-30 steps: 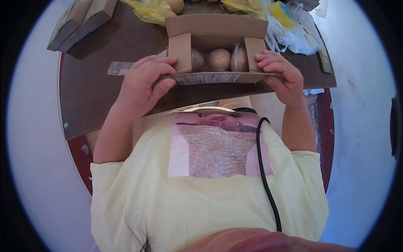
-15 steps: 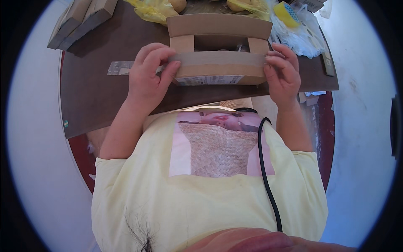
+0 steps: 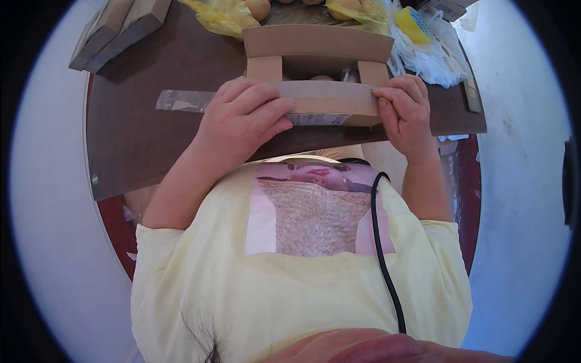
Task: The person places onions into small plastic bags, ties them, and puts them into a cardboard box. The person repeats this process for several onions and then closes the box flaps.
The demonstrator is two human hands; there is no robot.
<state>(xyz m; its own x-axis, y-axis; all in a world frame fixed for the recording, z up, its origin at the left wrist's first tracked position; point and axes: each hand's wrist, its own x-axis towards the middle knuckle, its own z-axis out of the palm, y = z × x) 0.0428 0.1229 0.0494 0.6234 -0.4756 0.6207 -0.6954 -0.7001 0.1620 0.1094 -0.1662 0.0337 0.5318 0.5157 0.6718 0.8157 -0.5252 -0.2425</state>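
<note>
A brown cardboard box (image 3: 327,104) stands at the table's near edge with its far flap raised and its side flaps partly folded in. Over the front left part of the box, my left hand (image 3: 242,118) closes its fingers on the near flap. My right hand (image 3: 407,112) pinches the same flap at its right end. A printed label (image 3: 321,119) shows on the box's front, partly covered by my left fingers. Through the gap I glimpse something round and brownish (image 3: 322,78) and a bit of clear plastic; the rest of the contents is hidden.
A clear tape strip (image 3: 181,100) lies left of the box on the dark table (image 3: 139,139). Long cardboard boxes (image 3: 127,30) sit far left. Yellow bags (image 3: 224,17) with round tan things are behind. Far right are a yellow tape roll (image 3: 412,25) and white plastic bags (image 3: 439,60).
My left hand has slid right along the box's near flap and now covers its front left part. My right hand keeps its hold, and the box has shifted slightly toward me.
</note>
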